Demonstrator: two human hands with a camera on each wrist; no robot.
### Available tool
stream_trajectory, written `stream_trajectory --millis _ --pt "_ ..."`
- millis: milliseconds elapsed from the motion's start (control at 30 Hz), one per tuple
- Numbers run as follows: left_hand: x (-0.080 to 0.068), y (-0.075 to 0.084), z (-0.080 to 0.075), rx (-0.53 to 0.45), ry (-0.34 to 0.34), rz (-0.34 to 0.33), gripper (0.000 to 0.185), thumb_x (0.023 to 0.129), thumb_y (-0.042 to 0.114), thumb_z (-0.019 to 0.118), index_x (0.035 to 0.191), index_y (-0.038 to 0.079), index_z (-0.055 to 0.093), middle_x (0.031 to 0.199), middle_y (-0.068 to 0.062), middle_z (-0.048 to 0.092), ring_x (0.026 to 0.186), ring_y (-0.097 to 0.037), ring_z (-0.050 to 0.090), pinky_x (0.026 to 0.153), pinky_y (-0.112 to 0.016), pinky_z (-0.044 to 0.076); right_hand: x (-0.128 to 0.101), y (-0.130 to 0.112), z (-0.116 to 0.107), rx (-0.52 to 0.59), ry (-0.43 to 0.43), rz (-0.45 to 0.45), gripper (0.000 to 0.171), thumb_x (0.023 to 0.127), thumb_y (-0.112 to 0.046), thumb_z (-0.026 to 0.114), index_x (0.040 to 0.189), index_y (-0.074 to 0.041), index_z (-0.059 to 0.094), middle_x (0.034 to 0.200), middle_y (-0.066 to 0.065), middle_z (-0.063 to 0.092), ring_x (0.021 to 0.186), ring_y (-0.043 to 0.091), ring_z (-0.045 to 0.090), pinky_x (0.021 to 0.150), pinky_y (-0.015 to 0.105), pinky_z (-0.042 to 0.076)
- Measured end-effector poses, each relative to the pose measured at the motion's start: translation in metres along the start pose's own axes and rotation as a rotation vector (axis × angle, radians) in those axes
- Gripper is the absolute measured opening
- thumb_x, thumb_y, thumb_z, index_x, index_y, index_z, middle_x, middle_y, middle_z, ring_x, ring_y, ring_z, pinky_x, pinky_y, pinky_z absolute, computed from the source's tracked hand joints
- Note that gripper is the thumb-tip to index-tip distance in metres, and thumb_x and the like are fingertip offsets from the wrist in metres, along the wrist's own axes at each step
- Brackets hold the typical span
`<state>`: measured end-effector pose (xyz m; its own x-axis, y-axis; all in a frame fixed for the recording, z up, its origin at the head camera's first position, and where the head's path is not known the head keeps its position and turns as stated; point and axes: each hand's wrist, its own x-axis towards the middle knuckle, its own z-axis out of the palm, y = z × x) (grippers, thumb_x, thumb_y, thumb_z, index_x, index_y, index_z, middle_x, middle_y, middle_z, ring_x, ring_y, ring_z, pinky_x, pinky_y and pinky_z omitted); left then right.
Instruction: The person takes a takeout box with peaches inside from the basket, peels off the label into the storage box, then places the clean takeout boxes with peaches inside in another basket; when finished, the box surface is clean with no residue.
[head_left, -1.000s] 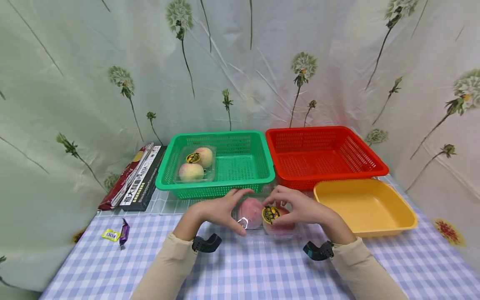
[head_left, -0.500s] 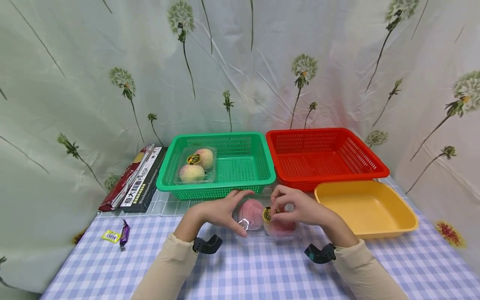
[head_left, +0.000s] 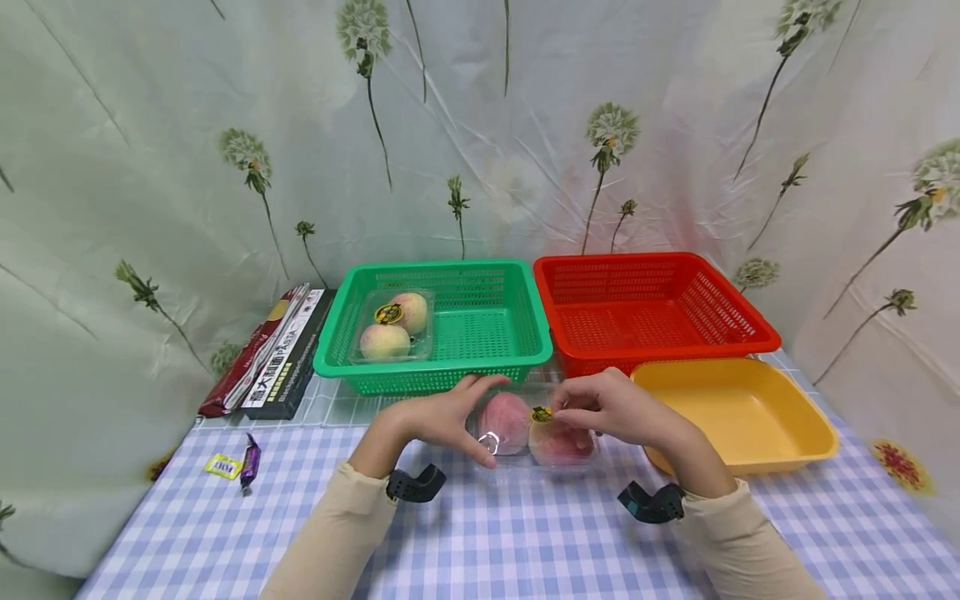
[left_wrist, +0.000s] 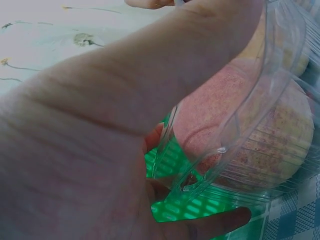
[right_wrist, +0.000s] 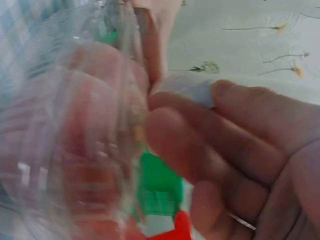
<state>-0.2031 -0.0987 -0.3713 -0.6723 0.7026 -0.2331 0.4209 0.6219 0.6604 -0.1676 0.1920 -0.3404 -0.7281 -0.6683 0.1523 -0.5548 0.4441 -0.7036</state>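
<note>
A clear plastic clamshell [head_left: 525,460] with two pink peaches [head_left: 504,422] lies on the checked tablecloth in front of the baskets. My left hand [head_left: 442,417] grips its left end, thumb on the near side and fingers over the far edge. In the left wrist view my thumb [left_wrist: 150,85] wraps the clamshell's lid [left_wrist: 250,100] over a peach [left_wrist: 270,150]. My right hand [head_left: 600,408] pinches the round yellow-and-black sticker [head_left: 541,413] on the lid. The right wrist view shows the fingertips [right_wrist: 200,125] pinched on the sticker's pale underside [right_wrist: 185,90] beside the blurred clamshell [right_wrist: 65,150].
A green basket [head_left: 435,367] behind holds another clamshell of peaches [head_left: 390,327]. A red basket [head_left: 652,350] stands to its right, a yellow tray [head_left: 750,454] in front of that. Flat boxes [head_left: 277,358] lie at the left, two small sweets [head_left: 238,465] near them.
The sticker lay flat on the lid; my right hand has since peeled it up, so only its edge shows. The left hand has stayed on the clamshell.
</note>
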Motion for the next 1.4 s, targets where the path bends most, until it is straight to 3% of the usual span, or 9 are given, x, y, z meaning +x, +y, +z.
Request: stream_trajectory --millis 133,300,533,733,1067,1400 --pt "-0.001 -0.001 0.0 -0.011 0.003 0.009 0.111 0.074 0.044 0.087 0.159 0.029 0.018 0.158 -0.012 0.025 0.143 -0.027 0.036 0.109 -0.051 0.042 -0.005 -0.003 -0.009 -0.028 0.024 0.034 0.005 0.091 -0.016 0.073 0.093 -0.012 0.073 0.077 0.003 0.072 0.061 0.014 0.065 0.057 0.026 0.055" --pt "-0.001 -0.001 0.0 -0.012 0.002 0.008 0.112 0.073 0.045 0.088 0.159 0.029 0.019 0.159 -0.011 0.024 0.144 -0.028 0.034 0.109 -0.051 0.041 -0.015 -0.001 -0.028 -0.07 0.133 0.102 0.009 0.089 -0.012 0.075 0.09 -0.014 0.066 0.077 0.003 0.07 0.06 0.019 0.065 0.059 0.028 0.056" --pt "0.0 -0.001 0.0 0.004 -0.001 0.007 0.11 0.074 0.044 0.087 0.159 0.029 0.018 0.158 -0.011 0.024 0.144 -0.028 0.034 0.109 -0.051 0.042 -0.04 0.013 -0.064 -0.215 0.262 0.255 0.027 0.089 -0.009 0.074 0.114 -0.013 0.064 0.075 0.003 0.059 0.059 0.02 0.059 0.057 0.025 0.051" --pt "-0.001 -0.002 0.002 -0.005 -0.01 0.007 0.11 0.075 0.045 0.087 0.16 0.03 0.018 0.16 -0.012 0.023 0.145 -0.028 0.033 0.109 -0.052 0.041 -0.069 0.031 -0.087 -0.289 0.188 0.404 0.025 0.094 -0.01 0.067 0.118 -0.009 0.066 0.075 0.003 0.062 0.061 0.014 0.056 0.055 0.027 0.048" --pt "0.0 -0.003 0.001 -0.012 0.002 0.017 0.109 0.075 0.042 0.087 0.159 0.028 0.019 0.159 -0.012 0.023 0.144 -0.029 0.033 0.108 -0.051 0.042 -0.077 0.068 -0.089 -0.128 -0.006 0.55 0.032 0.094 -0.009 0.063 0.125 -0.002 0.062 0.085 0.01 0.066 0.07 0.022 0.061 0.055 0.034 0.052" --pt "-0.001 -0.001 0.002 -0.023 0.001 0.014 0.109 0.075 0.041 0.087 0.159 0.027 0.019 0.159 -0.015 0.023 0.143 -0.029 0.034 0.108 -0.051 0.042 -0.074 0.09 -0.077 -0.043 -0.015 0.577 0.036 0.094 -0.005 0.062 0.127 0.009 0.055 0.087 0.011 0.064 0.069 0.021 0.06 0.058 0.035 0.054"
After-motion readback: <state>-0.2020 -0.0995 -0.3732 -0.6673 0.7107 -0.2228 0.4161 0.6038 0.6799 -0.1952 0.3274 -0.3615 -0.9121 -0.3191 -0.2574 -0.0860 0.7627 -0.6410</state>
